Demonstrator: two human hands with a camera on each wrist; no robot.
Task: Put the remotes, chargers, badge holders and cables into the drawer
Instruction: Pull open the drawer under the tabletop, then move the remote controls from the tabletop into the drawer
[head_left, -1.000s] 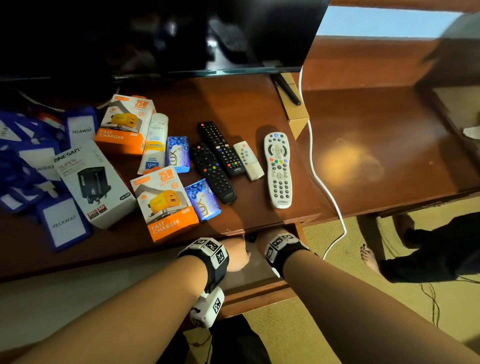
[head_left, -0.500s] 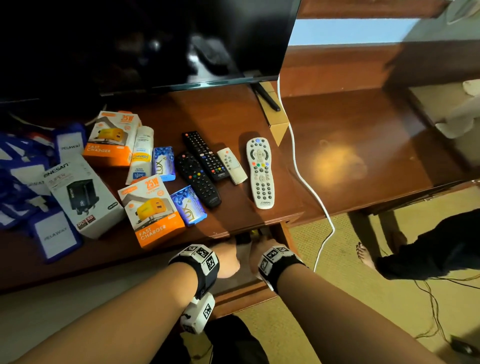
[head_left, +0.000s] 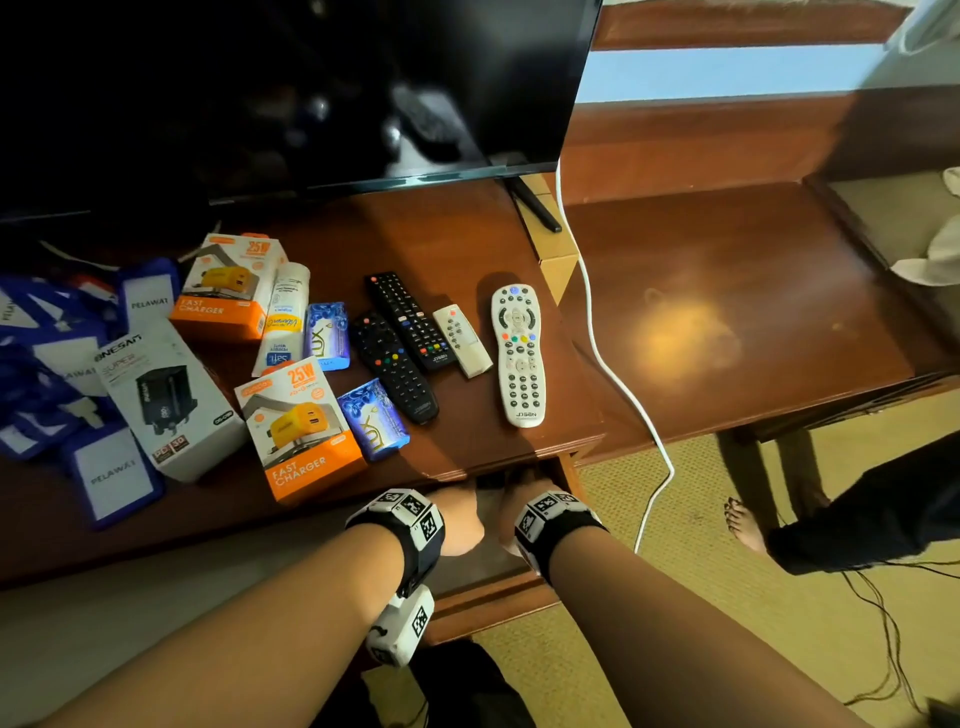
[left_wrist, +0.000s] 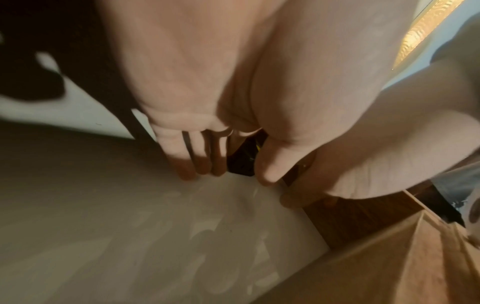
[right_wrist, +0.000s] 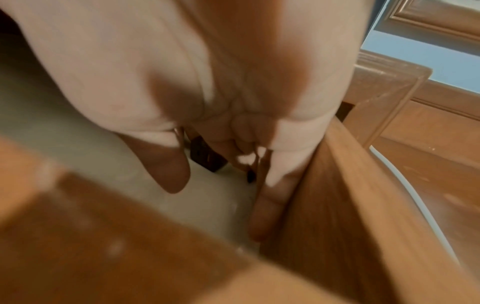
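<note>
Below, both hands — left hand (head_left: 460, 522), right hand (head_left: 511, 512) — flat-fingered, each grip loose, holding nothing, inside the open drawer (head_left: 483, 597).

A dark television (head_left: 291, 93) stands at the back of the wooden table (head_left: 727, 312). Two blue Lux soap bars (head_left: 327, 335) and a white tube (head_left: 284, 317) lie on it. A barefoot person (head_left: 748, 525) stands on the carpet (head_left: 701, 649).

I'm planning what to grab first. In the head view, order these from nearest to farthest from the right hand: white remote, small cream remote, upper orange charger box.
From the right hand:
1. White remote, straight ahead near the desk edge.
2. Small cream remote, just left of it.
3. Upper orange charger box, far left, near the TV.
</note>
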